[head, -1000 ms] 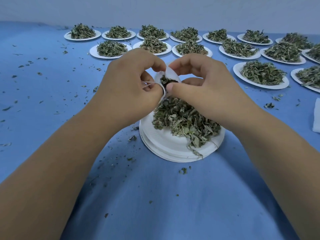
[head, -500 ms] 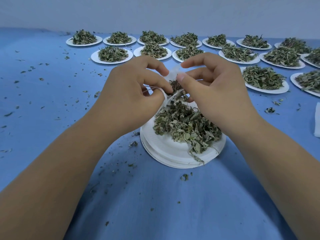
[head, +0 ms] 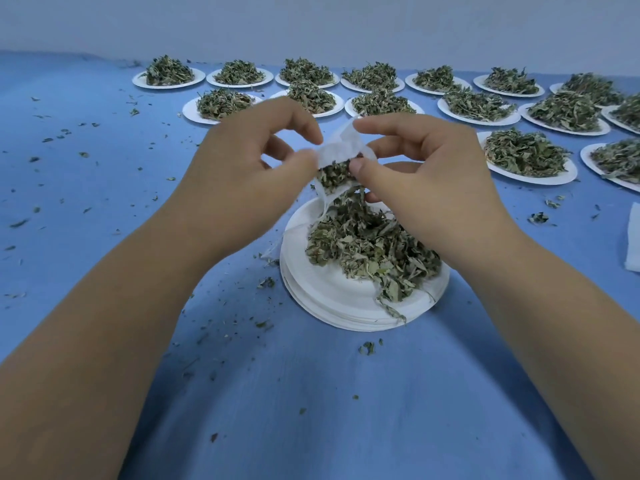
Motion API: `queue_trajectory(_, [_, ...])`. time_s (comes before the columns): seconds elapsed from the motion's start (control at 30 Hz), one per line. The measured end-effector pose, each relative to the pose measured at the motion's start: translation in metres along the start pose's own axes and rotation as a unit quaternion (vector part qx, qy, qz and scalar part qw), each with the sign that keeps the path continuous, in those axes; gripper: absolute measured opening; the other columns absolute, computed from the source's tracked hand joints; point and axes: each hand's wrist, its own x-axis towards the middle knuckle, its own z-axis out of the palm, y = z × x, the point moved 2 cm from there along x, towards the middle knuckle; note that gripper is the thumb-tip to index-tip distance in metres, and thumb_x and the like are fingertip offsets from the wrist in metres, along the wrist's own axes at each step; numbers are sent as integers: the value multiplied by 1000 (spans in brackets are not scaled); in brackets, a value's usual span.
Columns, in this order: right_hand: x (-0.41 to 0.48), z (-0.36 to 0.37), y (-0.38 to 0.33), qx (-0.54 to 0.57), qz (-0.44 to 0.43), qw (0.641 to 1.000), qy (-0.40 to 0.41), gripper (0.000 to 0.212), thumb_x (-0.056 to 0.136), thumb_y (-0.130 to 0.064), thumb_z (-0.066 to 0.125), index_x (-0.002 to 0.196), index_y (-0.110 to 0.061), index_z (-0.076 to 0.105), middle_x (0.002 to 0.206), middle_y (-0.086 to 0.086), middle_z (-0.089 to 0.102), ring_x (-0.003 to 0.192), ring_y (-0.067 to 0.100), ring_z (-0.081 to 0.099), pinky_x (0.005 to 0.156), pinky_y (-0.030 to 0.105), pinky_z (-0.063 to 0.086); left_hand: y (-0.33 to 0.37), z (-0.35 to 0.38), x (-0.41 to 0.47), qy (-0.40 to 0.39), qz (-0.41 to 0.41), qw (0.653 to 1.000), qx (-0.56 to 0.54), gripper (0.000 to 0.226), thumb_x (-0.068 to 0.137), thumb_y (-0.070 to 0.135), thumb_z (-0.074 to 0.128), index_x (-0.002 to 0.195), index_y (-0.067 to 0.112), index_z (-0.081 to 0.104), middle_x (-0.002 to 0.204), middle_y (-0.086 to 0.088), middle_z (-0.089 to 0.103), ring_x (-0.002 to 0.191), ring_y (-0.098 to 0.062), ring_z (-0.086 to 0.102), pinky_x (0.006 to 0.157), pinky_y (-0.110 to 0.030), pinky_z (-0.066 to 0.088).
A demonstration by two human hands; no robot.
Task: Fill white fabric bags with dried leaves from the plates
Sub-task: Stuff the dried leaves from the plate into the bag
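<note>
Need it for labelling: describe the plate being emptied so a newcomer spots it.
On the blue cloth, skip the rows of leaf-heaped plates along the far edge. Nearest the camera, under the white fabric bag pinched between left hand and right hand, sits the plate stack. It alone is several paper plates deep, set apart from the rows.

Blue cloth (head: 311, 427) covers table; pale grey wall (head: 311, 22) behind.

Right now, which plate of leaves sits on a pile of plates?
The nearest plate, in the middle: more plate rims show stacked beneath it. The far plates seem to lie singly on the blue cloth.
</note>
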Motion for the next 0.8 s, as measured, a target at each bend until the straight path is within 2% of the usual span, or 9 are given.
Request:
queue_trajectory(0.07, [-1, 1, -1, 6, -5, 1000, -3, 31, 86, -20, 78, 112, -35, 73, 89, -10, 75, 76, 12, 75, 79, 41, 63, 0, 8, -1, 8, 12, 999, 31, 5, 91, 38, 65, 96, 38, 67, 82, 29, 63, 63, 2, 58, 58, -11, 42])
queue_trajectory(0.13, [-1, 1, -3, 14, -9, 1000, -9, 31, 85, -16, 78, 111, -33, 73, 87, -8, 73, 73, 14, 75, 76, 40, 63, 1, 13, -2, 9, 17, 999, 33, 9, 91, 33, 71, 99, 35, 67, 79, 36, 59, 61, 6, 57, 59, -8, 40])
queue_trajectory(0.27, [0, 1, -5, 22, -12, 1000, -17, 33, 82, -9, 77, 109, -29, 74, 88, 1, 69, 69, 21, 72, 66, 28, 60, 2, 14, -3, 29, 40, 998, 41, 20, 86, 26, 76, 102, 30, 67, 80, 30, 59, 57, 4, 58, 58, -8, 40])
queue_trajectory(0.33, [0, 3, -5, 20, -14, 999, -21, 33, 82, -8, 76, 108, -29, 73, 84, -4, 67, 65, 19, 70, 62, 23, 57, 4, 16, -4, 40, 64, 996, 48, 19, 85, 21, 75, 101, 27, 67, 88, 23, 62, 62, 0, 61, 58, -11, 44])
queue_trajectory(0.47, [1, 4, -5, -2, -20, 1000, -8, 30, 82, -17, 79, 106, -34, 73, 82, -12, 67, 65, 12, 70, 68, 27, 59, 7, 19, -3, 44, 116, 990, 70, 24, 84, 14, 71, 105, 24, 66, 106, 13, 63, 69, -10, 63, 59, -16, 47])
queue_trajectory(0.53, [0, 5, -5, -20, -25, 999, -2, 30, 82, -22, 80, 107, -36, 72, 87, -7, 69, 70, 18, 73, 76, 37, 61, 6, 20, -2, 50, 126, 987, 91, 26, 83, 9, 68, 105, 22, 66, 102, 11, 63, 68, -12, 62, 61, -16, 46])
queue_trajectory(0.6, [0, 6, -6, -32, -30, 999, -2, 28, 84, -25, 80, 108, -36, 71, 89, -5, 70, 68, 19, 73, 75, 39, 61, 5, 19, -1, 67, 121, 986, 95, 21, 80, 7, 66, 97, 20, 68, 88, 8, 62, 65, -14, 58, 60, -14, 45])
queue_trajectory(0.73, [-3, 5, -9, -19, -25, 999, -40, 29, 88, -25, 75, 115, -33, 68, 99, -7, 70, 67, 16, 74, 65, 22, 57, 4, 15, -1, 107, 102, 984, 99, 15, 78, 7, 64, 88, 18, 68, 73, 8, 59, 62, -15, 55, 59, -13, 44])
queue_trajectory(0.8, [-3, 5, -10, -8, -19, 998, -63, 29, 90, -22, 70, 117, -33, 67, 104, -7, 70, 71, 16, 75, 64, 21, 55, 4, 13, -1, 116, 93, 985, 93, 14, 78, 8, 63, 88, 17, 68, 72, 8, 60, 61, -15, 55, 61, -13, 44])
